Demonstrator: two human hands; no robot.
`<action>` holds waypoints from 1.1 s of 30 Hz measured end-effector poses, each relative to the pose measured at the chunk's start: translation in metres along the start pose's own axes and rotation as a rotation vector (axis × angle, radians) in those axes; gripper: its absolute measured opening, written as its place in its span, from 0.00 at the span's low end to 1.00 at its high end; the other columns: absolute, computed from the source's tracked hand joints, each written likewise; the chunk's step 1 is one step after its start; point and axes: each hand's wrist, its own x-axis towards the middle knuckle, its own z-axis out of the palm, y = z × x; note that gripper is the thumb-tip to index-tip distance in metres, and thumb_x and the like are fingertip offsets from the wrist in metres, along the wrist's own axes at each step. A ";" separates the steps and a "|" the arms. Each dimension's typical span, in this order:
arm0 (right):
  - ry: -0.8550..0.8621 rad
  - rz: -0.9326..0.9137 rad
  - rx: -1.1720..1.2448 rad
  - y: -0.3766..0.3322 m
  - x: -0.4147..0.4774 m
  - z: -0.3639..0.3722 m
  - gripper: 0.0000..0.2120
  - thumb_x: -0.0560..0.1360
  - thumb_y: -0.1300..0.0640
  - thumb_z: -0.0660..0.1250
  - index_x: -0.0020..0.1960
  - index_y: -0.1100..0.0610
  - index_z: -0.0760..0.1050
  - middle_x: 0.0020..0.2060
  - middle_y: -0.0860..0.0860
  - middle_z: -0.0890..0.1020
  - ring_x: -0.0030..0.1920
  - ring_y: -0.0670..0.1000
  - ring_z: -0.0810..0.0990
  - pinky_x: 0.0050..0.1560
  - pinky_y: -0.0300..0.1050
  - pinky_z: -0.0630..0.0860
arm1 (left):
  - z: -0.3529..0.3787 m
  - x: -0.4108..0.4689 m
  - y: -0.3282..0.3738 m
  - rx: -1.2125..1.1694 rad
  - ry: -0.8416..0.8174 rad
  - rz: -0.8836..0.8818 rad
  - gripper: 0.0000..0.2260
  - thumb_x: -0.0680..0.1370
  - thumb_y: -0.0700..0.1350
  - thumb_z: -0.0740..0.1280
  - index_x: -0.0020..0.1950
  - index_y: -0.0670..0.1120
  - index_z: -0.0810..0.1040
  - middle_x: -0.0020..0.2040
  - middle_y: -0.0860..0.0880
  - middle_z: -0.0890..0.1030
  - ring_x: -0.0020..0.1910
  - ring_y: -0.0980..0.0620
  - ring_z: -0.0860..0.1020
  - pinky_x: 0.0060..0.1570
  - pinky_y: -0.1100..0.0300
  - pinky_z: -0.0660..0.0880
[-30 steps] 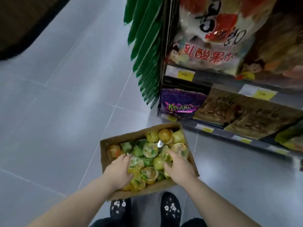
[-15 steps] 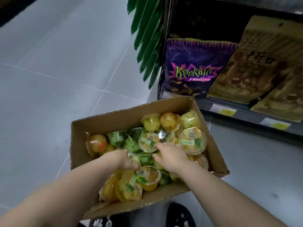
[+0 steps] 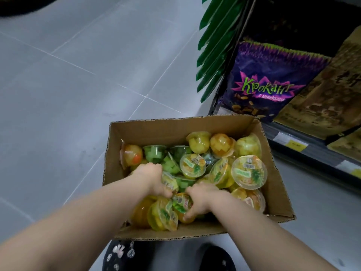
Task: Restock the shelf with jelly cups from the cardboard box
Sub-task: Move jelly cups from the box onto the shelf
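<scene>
Below, jelly cups are heaped in the cardboard box on the floor. A yellow cup is gripped by the left hand, an orange cup by the right hand. Their lid labels are too blurred to read. "Крокант с миндалем" is printed on the purple bag on the shelf.

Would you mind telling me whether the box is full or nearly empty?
Mostly full: jelly cups hide the box floor, piled on one another, with the top of the walls bare.
</scene>
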 end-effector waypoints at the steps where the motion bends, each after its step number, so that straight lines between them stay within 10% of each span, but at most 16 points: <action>1: -0.034 0.011 -0.027 -0.004 0.002 0.000 0.37 0.67 0.34 0.70 0.67 0.54 0.67 0.62 0.55 0.74 0.62 0.58 0.71 0.59 0.51 0.70 | 0.001 -0.001 -0.003 0.009 -0.009 -0.007 0.42 0.63 0.70 0.70 0.69 0.47 0.66 0.62 0.45 0.72 0.60 0.43 0.74 0.55 0.52 0.75; 9: -0.098 0.063 0.039 -0.003 0.027 0.008 0.41 0.63 0.34 0.71 0.68 0.51 0.64 0.63 0.56 0.69 0.63 0.58 0.65 0.65 0.55 0.66 | 0.001 -0.005 -0.018 -0.120 -0.178 -0.022 0.47 0.70 0.67 0.67 0.78 0.47 0.49 0.73 0.41 0.60 0.71 0.39 0.64 0.65 0.46 0.69; 17: 0.118 0.056 0.240 0.020 -0.013 -0.021 0.47 0.63 0.40 0.75 0.74 0.54 0.56 0.67 0.55 0.63 0.69 0.57 0.60 0.68 0.52 0.65 | -0.012 -0.011 -0.006 -0.340 0.089 -0.053 0.44 0.68 0.64 0.69 0.76 0.47 0.55 0.70 0.40 0.61 0.66 0.38 0.69 0.60 0.50 0.71; 27: 0.455 0.270 0.898 0.035 -0.211 -0.116 0.47 0.61 0.50 0.78 0.72 0.44 0.55 0.61 0.55 0.61 0.63 0.57 0.67 0.66 0.47 0.67 | -0.194 -0.151 0.037 -0.599 0.277 0.110 0.41 0.66 0.44 0.73 0.73 0.47 0.53 0.67 0.44 0.58 0.67 0.40 0.63 0.61 0.52 0.66; 33: 0.668 0.329 0.955 0.035 -0.391 -0.215 0.47 0.64 0.48 0.78 0.74 0.44 0.53 0.60 0.54 0.64 0.54 0.53 0.69 0.59 0.44 0.69 | -0.351 -0.294 0.075 -0.582 0.347 0.333 0.43 0.59 0.56 0.69 0.72 0.49 0.58 0.59 0.46 0.61 0.62 0.45 0.66 0.55 0.60 0.63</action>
